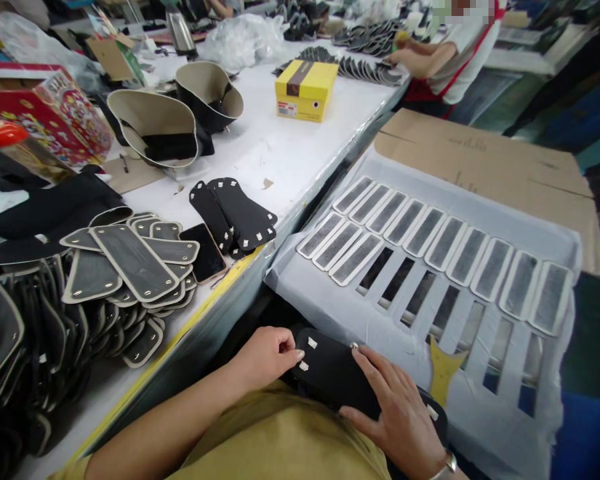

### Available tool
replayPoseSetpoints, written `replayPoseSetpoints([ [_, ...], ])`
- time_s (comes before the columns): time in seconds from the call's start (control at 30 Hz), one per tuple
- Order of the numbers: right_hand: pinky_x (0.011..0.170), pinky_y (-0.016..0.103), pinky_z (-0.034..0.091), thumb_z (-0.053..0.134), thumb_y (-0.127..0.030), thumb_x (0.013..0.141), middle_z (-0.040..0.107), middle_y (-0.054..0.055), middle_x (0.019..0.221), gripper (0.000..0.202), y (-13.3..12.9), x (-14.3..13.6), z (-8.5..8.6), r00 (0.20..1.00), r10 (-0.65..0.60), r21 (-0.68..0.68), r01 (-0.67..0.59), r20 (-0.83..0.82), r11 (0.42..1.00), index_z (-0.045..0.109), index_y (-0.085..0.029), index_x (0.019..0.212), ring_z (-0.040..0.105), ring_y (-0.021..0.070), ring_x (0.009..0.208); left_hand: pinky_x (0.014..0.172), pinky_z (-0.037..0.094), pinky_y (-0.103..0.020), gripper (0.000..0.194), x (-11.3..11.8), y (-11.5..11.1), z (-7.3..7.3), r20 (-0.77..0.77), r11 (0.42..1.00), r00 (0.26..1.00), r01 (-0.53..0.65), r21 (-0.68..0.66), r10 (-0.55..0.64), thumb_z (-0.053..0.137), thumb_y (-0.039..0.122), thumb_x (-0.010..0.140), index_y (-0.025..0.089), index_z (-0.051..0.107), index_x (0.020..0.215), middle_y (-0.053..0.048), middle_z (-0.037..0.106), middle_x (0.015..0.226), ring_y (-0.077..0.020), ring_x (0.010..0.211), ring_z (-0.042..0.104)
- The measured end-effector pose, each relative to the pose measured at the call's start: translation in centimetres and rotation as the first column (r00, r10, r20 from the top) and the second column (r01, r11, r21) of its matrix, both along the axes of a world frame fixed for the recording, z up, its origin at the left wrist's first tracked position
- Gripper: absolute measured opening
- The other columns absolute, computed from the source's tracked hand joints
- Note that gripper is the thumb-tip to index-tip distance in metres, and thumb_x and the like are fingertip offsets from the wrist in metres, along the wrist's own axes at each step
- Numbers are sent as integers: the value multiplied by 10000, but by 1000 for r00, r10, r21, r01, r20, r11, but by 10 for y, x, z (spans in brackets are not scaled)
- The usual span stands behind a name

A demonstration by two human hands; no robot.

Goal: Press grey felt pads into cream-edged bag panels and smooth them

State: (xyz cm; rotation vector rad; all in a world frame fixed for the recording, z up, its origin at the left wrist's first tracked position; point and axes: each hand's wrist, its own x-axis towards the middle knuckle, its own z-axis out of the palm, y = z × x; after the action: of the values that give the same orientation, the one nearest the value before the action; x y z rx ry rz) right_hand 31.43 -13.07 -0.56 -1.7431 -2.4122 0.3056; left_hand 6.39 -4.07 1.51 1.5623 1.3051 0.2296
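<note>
A black, rounded panel [337, 367] with small white patches lies across my lap. My left hand [263, 360] is closed, thumb and fingertips pinched together at the panel's left end beside two of the patches. Whatever is in that pinch is too small to make out. My right hand [395, 403] rests on the panel's right part with fingers stretched out and thumb apart. Its index fingertip is by a small shiny metal spot [354, 346] on the upper edge. Similar black panels [243, 213] with white patches lie stacked on the white table.
Grey pale-edged pieces [135, 263] are heaped at left, beside a phone [205, 253]. Pale-rimmed strips [405, 223] line a grey-covered slotted rack [325, 293], with a yellow piece [445, 370] on its near side. A yellow box [306, 90] stands farther back; another person [447, 63] works beyond.
</note>
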Motion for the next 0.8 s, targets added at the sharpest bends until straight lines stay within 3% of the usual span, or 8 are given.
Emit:
replayPoseSetpoints([
  [0.17,898,434,427,586,-548,731,467,117,1306,725,2,0,2,1000,-6,-10,6,-14,1000,372,-219,1341,482,291,1133,488,290,-217,264,-1,2,0,7,998,1000,-26,-51,26,584,360,705,155,519,553,46,469,508,-94,512,406],
  [0.4,902,425,433,586,-518,741,465,107,1308,714,1,-1,1,1000,-6,5,6,2,1000,354,-219,1346,482,278,1135,488,291,-218,281,-1,2,-1,14,997,997,-70,-22,70,592,379,702,155,537,543,47,464,497,-93,505,404],
  [0.63,889,419,439,571,-535,755,472,110,1295,690,1,-3,2,999,23,-3,-23,35,1000,364,-211,1328,484,269,1126,484,298,-217,246,-4,5,-2,-36,1000,999,18,0,-18,624,375,662,158,562,565,39,528,525,-97,507,444],
  [0.8,890,421,433,575,-531,750,466,117,1302,711,-1,-4,1,999,22,-11,-22,40,1000,354,-197,1336,478,274,1134,461,267,-208,267,-8,8,-11,42,999,999,25,-27,-24,651,380,639,158,522,566,60,466,503,-84,492,398],
])
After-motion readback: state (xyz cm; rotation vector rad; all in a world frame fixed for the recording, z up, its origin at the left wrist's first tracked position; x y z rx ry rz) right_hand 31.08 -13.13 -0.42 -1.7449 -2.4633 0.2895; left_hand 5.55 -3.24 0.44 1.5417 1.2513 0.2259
